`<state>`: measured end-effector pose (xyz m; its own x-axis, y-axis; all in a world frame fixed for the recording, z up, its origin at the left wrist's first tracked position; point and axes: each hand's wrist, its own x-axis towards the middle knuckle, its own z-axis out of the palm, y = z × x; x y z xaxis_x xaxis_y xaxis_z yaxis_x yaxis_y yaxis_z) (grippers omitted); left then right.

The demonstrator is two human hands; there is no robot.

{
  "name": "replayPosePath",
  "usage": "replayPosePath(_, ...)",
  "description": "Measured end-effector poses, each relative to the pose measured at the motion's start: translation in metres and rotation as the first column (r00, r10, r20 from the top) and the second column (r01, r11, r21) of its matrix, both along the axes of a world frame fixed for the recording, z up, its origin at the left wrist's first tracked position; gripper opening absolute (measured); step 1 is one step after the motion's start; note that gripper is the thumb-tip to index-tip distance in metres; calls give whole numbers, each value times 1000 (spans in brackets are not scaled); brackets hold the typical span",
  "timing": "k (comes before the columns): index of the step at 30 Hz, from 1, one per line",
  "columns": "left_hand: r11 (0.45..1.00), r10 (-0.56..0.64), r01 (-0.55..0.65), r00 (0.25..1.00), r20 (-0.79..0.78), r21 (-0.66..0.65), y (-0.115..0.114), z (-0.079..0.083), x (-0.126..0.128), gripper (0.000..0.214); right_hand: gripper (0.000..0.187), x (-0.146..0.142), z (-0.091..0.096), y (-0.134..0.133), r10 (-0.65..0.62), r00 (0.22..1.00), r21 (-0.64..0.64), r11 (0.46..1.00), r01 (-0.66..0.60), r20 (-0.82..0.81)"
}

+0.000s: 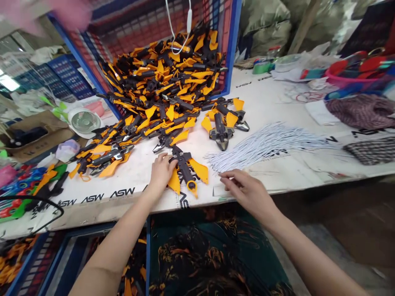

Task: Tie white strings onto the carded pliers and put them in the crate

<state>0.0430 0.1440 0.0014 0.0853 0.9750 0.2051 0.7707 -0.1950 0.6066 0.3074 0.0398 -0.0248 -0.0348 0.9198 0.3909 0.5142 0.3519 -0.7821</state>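
Note:
On the white printed table top (92,197), my left hand (161,172) grips the side of a black and yellow plastic toy piece (185,170). My right hand (245,191) hovers at the table's front edge, its fingertips just above a small white slip (218,190). Beyond it lies a fanned bundle of thin white strings (265,148). A large heap of similar black and yellow pieces (160,90) spills from a blue-framed wire crate (230,45) across the table. A separate piece (220,129) lies nearest the strings.
A white fan (84,122) and a cardboard box (33,135) sit left of the table, beside colourful plastic parts (21,189). At right lie a pink basket (354,72) and folded cloths (361,111). A blurred pink sleeve (61,12) crosses the top left. Below the table edge stands a blue crate (40,263).

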Motion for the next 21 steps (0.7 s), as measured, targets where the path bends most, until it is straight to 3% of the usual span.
replayPosePath(3, 967, 55, -26, 992, -111, 252, -22, -1, 6, 31, 19, -15, 8, -8, 118, 993, 37, 992, -119, 17)
replayPosePath(5, 941, 13, 21, 995, -99, 337, -43, -3, 10, 28, 19, -22, 9, -8, 177, 984, 43, 983, -178, 38)
replayPosePath(9, 944, -155, 195, 974, -167, 265, -84, -17, 28, 35, 18, -27, 2, 0, 166, 983, 29, 985, -168, 73)
replayPosePath(12, 938, -170, 203, 976, -137, 280, -103, -29, 38, 36, 16, -27, -2, 4, 134, 987, 2, 991, -135, 89)
replayPosePath(18, 850, -403, 353, 914, 51, 392, -135, -44, 29, 20, 13, -30, -3, -7, 187, 978, -35, 982, -185, 96)
replayPosePath(21, 855, -385, 335, 921, 52, 396, -150, -49, 25, 20, 16, -36, -1, -10, 218, 956, -56, 976, -211, 199)
